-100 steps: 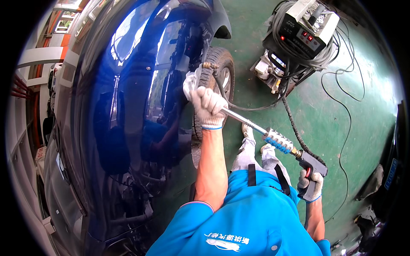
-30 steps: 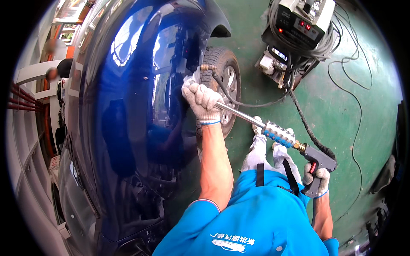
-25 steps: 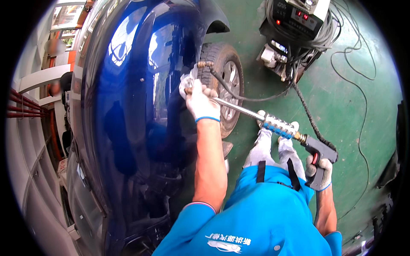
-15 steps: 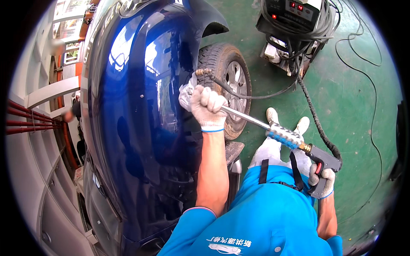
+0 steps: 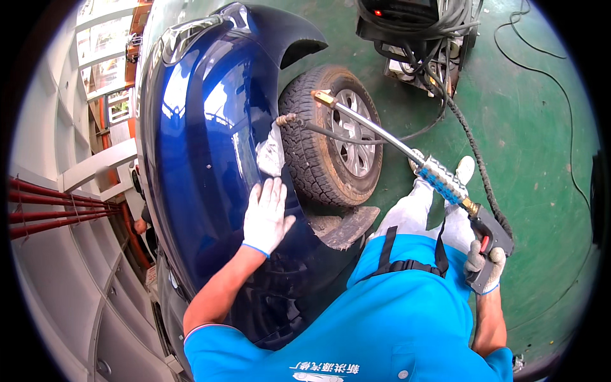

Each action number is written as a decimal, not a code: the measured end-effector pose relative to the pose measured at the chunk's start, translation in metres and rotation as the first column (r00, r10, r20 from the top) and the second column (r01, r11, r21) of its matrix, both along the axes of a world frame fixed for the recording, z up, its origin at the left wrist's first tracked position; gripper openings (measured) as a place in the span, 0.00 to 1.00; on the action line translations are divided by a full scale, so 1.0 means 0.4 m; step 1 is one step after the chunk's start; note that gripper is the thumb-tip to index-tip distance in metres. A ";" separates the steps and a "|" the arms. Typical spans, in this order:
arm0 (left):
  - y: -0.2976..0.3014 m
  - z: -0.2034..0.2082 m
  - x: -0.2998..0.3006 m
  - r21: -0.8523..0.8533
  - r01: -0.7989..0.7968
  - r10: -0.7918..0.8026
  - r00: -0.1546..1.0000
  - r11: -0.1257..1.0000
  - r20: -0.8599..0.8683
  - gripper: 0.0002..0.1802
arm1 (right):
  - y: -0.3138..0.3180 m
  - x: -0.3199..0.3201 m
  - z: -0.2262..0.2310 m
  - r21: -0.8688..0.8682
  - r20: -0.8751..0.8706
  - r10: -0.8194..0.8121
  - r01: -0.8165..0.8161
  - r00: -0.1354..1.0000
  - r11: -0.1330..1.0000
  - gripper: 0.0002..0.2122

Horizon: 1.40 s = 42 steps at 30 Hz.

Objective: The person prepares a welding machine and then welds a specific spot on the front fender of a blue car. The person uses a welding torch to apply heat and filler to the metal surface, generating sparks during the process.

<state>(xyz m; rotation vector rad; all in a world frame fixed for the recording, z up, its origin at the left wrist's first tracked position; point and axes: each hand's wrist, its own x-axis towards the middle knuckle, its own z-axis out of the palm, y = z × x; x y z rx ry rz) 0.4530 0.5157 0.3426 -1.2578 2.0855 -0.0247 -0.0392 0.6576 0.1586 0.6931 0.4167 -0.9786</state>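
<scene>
My left hand [image 5: 266,216], in a white knit glove, lies flat with fingers stretched out on the glossy blue car panel [image 5: 216,159] and holds nothing. Just beyond its fingertips a crumpled whitish cloth or plastic piece [image 5: 272,155] hangs at the panel's edge, beside a cable-end clamp [image 5: 286,120]. My gloved right hand [image 5: 489,266] is wrapped round the pistol grip of a dent-pulling gun [image 5: 491,234] with a red trigger. From the gun a ridged metal slide weight [image 5: 441,181] and a long rod run up left to a brass-coloured tip [image 5: 324,97], in front of the wheel.
A muddy wheel [image 5: 347,137] sits beside the car panel, with a dirty flap [image 5: 347,226] behind it. At the top right stands a black power unit [image 5: 407,25] wrapped in cables. Its thick braided cable [image 5: 468,140] runs to the gun. A thin cord crosses the green floor [image 5: 541,140].
My left hand has let go of the gun's rod and moved down-left onto the panel, opening flat. The rod's tip now shows over the wheel. My right hand keeps its grip.
</scene>
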 end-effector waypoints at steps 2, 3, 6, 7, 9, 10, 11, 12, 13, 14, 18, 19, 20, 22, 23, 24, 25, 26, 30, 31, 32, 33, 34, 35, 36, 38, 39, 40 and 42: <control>-0.061 -0.011 -0.010 -0.015 0.019 -0.019 0.999 1.000 0.031 0.47 | -0.003 0.012 0.007 0.031 0.003 0.003 -0.003 1.000 1.000 0.44; -0.088 -0.020 -0.006 -0.042 0.034 -0.032 0.998 0.999 0.050 0.46 | 0.003 0.016 0.006 0.009 0.035 -0.005 0.005 0.999 1.000 0.44; -0.179 -0.045 -0.005 -0.147 0.063 -0.053 0.996 0.987 0.065 0.45 | 0.008 0.019 0.017 -0.001 0.034 -0.024 0.024 0.999 1.000 0.44; -0.210 -0.058 0.003 -0.191 0.073 -0.056 0.994 0.979 0.089 0.45 | 0.016 0.013 0.007 -0.028 0.067 -0.033 0.035 0.997 0.999 0.43; -0.242 -0.057 -0.003 -0.270 0.105 -0.064 0.986 0.957 0.157 0.44 | 0.017 0.012 0.005 -0.019 0.065 -0.033 0.035 0.997 0.999 0.43; -0.232 -0.061 -0.004 -0.265 0.084 -0.044 0.987 0.961 0.154 0.44 | 0.018 0.009 0.004 -0.016 0.062 -0.031 0.032 0.998 0.999 0.42; -0.212 -0.065 -0.005 -0.260 0.063 -0.023 0.988 0.964 0.151 0.45 | 0.021 0.005 0.001 -0.039 0.048 -0.022 0.024 0.999 0.999 0.42; -0.186 -0.068 -0.006 -0.255 0.040 -0.002 0.989 0.966 0.148 0.45 | 0.027 -0.001 -0.003 -0.063 0.034 -0.013 0.016 0.999 0.998 0.42; -0.152 -0.060 -0.005 -0.231 -0.013 0.033 0.996 0.973 0.083 0.47 | 0.023 -0.001 -0.010 -0.095 0.026 -0.012 0.015 1.000 0.995 0.42; -0.114 -0.049 -0.012 -0.168 -0.026 0.042 0.995 0.985 0.089 0.48 | 0.025 -0.005 -0.015 -0.089 0.014 -0.006 0.007 1.000 0.996 0.42; -0.072 -0.019 -0.012 -0.116 -0.042 0.053 0.995 0.992 0.089 0.49 | 0.014 -0.004 -0.010 -0.098 -0.048 0.028 -0.032 0.998 0.995 0.40; -0.087 -0.016 -0.009 -0.139 -0.037 0.047 0.997 0.990 0.069 0.48 | 0.005 -0.002 -0.009 -0.143 -0.053 0.034 -0.041 0.998 0.989 0.39; -0.104 -0.020 -0.006 -0.160 -0.037 0.044 0.998 0.986 0.044 0.48 | -0.002 -0.003 -0.008 -0.184 -0.064 0.043 -0.054 0.997 0.981 0.38; -0.142 -0.060 -0.008 -0.274 -0.035 0.051 0.997 0.961 0.052 0.46 | -0.008 -0.001 -0.005 -0.179 -0.066 0.058 -0.069 0.996 0.982 0.35; -0.156 -0.085 -0.038 -0.307 -0.082 0.103 0.993 0.948 0.053 0.44 | -0.011 -0.003 0.001 -0.174 -0.074 0.067 -0.079 0.995 0.982 0.34; -0.160 -0.110 -0.082 -0.339 -0.128 0.155 0.987 0.932 0.053 0.42 | -0.013 -0.003 0.012 -0.180 -0.090 0.072 -0.087 0.993 0.980 0.33; -0.155 -0.131 -0.124 -0.125 -0.510 0.485 0.855 0.851 -0.184 0.38 | -0.022 0.002 0.024 -0.191 -0.101 0.071 -0.089 0.992 0.978 0.33; -0.138 -0.156 -0.165 0.165 -0.763 0.766 0.559 0.625 -0.316 0.34 | -0.028 0.007 0.031 -0.202 -0.111 0.074 -0.095 0.991 0.975 0.32; -0.093 -0.223 -0.350 0.980 0.039 0.247 -0.969 0.194 -0.010 0.18 | -0.041 0.015 0.066 -0.179 -0.091 0.126 -0.141 0.988 0.974 0.30; -0.096 -0.233 -0.366 0.976 0.054 0.191 -0.982 0.209 0.013 0.14 | -0.046 0.011 0.066 -0.211 -0.083 0.156 -0.170 0.984 0.963 0.30; -0.105 -0.238 -0.377 0.972 0.067 0.134 -0.990 0.224 0.038 0.10 | -0.050 0.005 0.059 -0.242 -0.076 0.186 -0.199 0.980 0.950 0.29; -0.114 -0.238 -0.387 0.981 -0.035 0.106 -0.993 0.189 -0.056 0.07 | -0.053 0.003 0.058 -0.272 -0.070 0.216 -0.227 0.974 0.935 0.28; -0.113 -0.237 -0.380 0.983 -0.015 0.094 -0.995 0.184 -0.033 0.07 | -0.060 0.006 0.065 -0.255 -0.093 0.223 -0.240 0.970 0.937 0.27; -0.110 -0.239 -0.370 0.984 0.005 0.083 -0.997 0.180 -0.010 0.07 | -0.066 0.011 0.074 -0.237 -0.115 0.230 -0.251 0.966 0.938 0.26; -0.110 -0.237 -0.363 0.984 0.026 0.072 -0.997 0.176 0.013 0.06 | -0.071 0.016 0.083 -0.220 -0.138 0.236 -0.262 0.962 0.940 0.25; -0.110 -0.222 -0.356 0.989 0.017 0.050 -0.999 0.148 0.010 0.07 | -0.069 0.025 0.092 -0.208 -0.180 0.241 -0.277 0.954 0.938 0.24; -0.106 -0.220 -0.349 0.990 0.018 0.042 -0.999 0.143 0.012 0.07 | -0.066 0.030 0.090 -0.218 -0.200 0.243 -0.285 0.949 0.933 0.25; -0.101 -0.223 -0.343 0.991 0.018 0.032 -0.999 0.135 0.013 0.07 | -0.069 0.036 0.092 -0.225 -0.218 0.247 -0.295 0.944 0.929 0.25; -0.091 -0.226 -0.333 0.993 0.013 0.017 -1.000 0.121 0.011 0.07 | -0.076 0.042 0.109 -0.199 -0.231 0.257 -0.304 0.938 0.932 0.26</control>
